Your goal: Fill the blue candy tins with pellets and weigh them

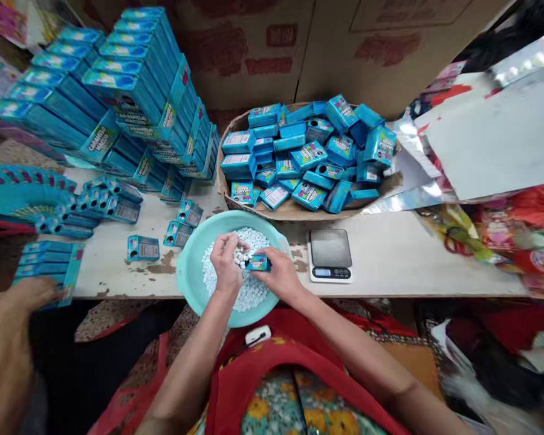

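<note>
Over a turquoise basin [190,283] of small white candies [250,295], my right hand [278,272] grips a small blue candy box [257,263], its end turned toward my other hand. My left hand [226,263] is curled around a clump of white candies [241,257], close against the box's end. Just right of the basin lies a small digital scale [330,249] with a lit display. Left of the basin stand a few loose blue boxes [143,248] with dark round holes in their ends.
An oval cardboard tray [294,212] heaped with blue boxes sits behind the basin. Tall stacks of blue packs [136,84] rise at the back left. A co-worker's hand [31,296] touches a pack [49,260] at far left. Plastic wrappers [503,235] lie at right.
</note>
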The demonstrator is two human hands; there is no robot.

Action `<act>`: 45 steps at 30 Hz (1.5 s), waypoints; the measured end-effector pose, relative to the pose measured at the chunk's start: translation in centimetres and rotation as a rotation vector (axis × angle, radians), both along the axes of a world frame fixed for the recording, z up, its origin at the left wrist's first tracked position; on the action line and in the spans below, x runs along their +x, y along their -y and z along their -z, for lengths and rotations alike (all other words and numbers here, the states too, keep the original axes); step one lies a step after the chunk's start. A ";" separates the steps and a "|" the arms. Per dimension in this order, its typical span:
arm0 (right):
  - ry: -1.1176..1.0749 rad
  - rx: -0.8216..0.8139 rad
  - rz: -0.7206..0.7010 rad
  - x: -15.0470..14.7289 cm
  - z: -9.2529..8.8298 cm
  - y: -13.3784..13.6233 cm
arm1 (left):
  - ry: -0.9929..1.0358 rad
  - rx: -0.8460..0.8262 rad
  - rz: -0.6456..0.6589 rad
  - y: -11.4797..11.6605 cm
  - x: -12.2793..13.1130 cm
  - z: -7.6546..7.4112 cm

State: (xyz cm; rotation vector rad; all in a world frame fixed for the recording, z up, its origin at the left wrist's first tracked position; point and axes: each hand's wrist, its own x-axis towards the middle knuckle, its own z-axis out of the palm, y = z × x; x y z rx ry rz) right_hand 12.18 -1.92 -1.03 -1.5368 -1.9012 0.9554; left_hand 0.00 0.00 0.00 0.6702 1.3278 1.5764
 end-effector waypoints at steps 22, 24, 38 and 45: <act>-0.329 0.010 0.104 1.3 -1.2 -0.3 | -0.715 -0.191 0.300 1.3 -6.9 2.6; -0.355 0.024 0.126 1.7 -1.2 -0.1 | -1.112 -0.368 0.408 1.7 -8.1 5.1; -0.278 0.005 0.185 0.6 0.4 -0.4 | -0.826 -0.533 0.460 2.7 -4.0 9.5; -0.128 0.000 0.112 -0.2 1.6 0.0 | 0.028 -0.305 0.211 1.2 -4.4 2.4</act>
